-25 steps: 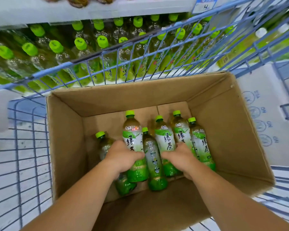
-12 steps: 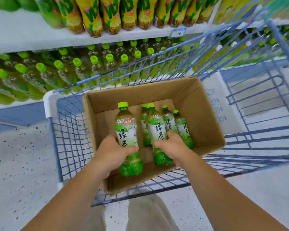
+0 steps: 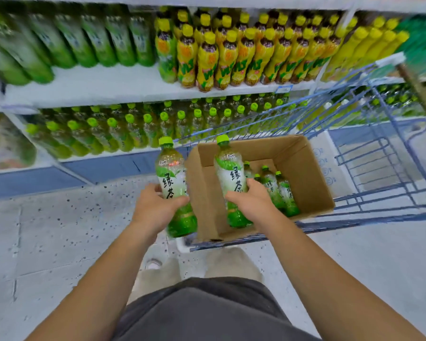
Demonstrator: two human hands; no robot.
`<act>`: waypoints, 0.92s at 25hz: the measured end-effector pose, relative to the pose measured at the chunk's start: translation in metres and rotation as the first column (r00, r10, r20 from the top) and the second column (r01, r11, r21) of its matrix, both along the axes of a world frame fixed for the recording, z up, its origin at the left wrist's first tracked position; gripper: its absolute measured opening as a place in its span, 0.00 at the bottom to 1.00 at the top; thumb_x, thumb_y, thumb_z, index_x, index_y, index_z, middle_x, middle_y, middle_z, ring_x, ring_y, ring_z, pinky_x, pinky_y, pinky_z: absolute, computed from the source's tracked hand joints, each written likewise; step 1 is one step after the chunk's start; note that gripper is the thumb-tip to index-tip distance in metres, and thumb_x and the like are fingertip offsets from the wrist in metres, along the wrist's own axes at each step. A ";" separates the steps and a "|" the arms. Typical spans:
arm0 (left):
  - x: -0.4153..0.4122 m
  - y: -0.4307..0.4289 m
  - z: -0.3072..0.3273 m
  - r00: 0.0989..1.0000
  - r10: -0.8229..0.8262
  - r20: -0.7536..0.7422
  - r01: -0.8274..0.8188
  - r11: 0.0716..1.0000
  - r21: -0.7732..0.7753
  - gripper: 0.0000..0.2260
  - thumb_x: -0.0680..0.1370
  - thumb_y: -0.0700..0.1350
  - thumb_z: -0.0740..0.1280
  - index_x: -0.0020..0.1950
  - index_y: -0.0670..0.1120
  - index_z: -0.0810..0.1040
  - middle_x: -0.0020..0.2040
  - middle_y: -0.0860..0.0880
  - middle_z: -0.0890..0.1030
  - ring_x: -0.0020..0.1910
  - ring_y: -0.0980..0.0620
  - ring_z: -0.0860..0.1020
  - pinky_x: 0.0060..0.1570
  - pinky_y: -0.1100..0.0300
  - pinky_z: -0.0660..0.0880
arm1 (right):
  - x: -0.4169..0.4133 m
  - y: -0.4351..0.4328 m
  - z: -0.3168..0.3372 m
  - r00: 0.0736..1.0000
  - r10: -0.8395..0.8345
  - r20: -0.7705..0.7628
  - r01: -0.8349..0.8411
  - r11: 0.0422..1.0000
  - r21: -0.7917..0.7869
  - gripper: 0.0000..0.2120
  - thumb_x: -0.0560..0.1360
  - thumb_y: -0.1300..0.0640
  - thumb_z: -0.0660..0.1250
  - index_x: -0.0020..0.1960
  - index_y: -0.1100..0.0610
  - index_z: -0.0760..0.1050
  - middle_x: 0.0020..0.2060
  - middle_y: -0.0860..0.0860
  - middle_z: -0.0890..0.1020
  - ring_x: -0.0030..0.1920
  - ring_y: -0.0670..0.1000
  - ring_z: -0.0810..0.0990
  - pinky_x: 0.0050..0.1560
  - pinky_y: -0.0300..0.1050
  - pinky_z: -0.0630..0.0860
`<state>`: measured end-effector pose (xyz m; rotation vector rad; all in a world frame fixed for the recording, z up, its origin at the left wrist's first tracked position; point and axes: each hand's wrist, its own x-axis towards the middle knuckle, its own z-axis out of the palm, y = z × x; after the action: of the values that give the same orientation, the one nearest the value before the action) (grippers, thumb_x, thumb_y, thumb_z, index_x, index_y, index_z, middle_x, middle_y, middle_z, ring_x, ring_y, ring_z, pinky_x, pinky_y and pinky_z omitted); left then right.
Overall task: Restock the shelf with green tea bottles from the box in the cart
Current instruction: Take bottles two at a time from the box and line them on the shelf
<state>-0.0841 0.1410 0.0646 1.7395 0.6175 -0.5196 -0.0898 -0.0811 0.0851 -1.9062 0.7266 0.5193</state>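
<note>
box: loose bottles inside are partly hidden behind right hand and right-hand bottle; count unsure. left of box, left hand covers left-hand bottle at mid-label. above box, price tag too small to read. up-left of box, dark green bottles smeared, labels illegible.

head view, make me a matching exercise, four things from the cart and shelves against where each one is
Things
1. left-held green-capped plastic tea bottle
2. right-held green-capped plastic tea bottle
3. brown cardboard box
4. yellow-capped, yellow-labelled bottles

Places
A. on the upper white shelf
B. in the blue wire cart
C. held over the open box
D. held outside the box, to its left

Pairs: 1-D, 2-C, 3-B, 4-A
</note>
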 end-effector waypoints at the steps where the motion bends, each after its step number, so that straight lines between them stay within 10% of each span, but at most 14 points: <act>1: -0.001 0.020 0.008 1.000 0.010 0.005 -0.010 1.000 0.015 0.25 0.66 0.47 0.81 0.58 0.47 0.77 0.49 0.50 0.83 0.45 0.53 0.82 0.38 0.58 0.77 | 0.000 0.016 0.009 1.000 0.005 0.020 -0.005 1.000 0.004 0.14 0.67 0.54 0.74 0.52 0.53 0.78 0.45 0.48 0.84 0.44 0.50 0.83 0.40 0.43 0.79; 7: -0.001 0.133 0.062 0.990 0.031 0.141 -0.056 0.983 0.174 0.27 0.66 0.52 0.80 0.59 0.50 0.73 0.51 0.50 0.81 0.49 0.47 0.80 0.52 0.44 0.79 | 0.011 0.119 0.054 0.986 0.112 0.124 -0.111 0.994 -0.017 0.09 0.69 0.55 0.74 0.45 0.48 0.75 0.41 0.44 0.82 0.40 0.43 0.80 0.31 0.38 0.71; 23: 0.094 0.278 0.090 0.950 0.145 0.275 -0.233 0.919 0.318 0.25 0.66 0.49 0.81 0.59 0.50 0.76 0.43 0.56 0.83 0.33 0.62 0.82 0.30 0.64 0.78 | 0.144 0.294 0.029 0.896 0.313 0.315 -0.344 0.938 0.047 0.20 0.67 0.54 0.77 0.55 0.48 0.73 0.45 0.42 0.80 0.44 0.42 0.79 0.34 0.39 0.72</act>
<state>0.0095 0.4187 0.1542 2.0099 0.7216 -0.0516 0.0539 0.2126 0.1143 -1.9640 0.1719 0.4454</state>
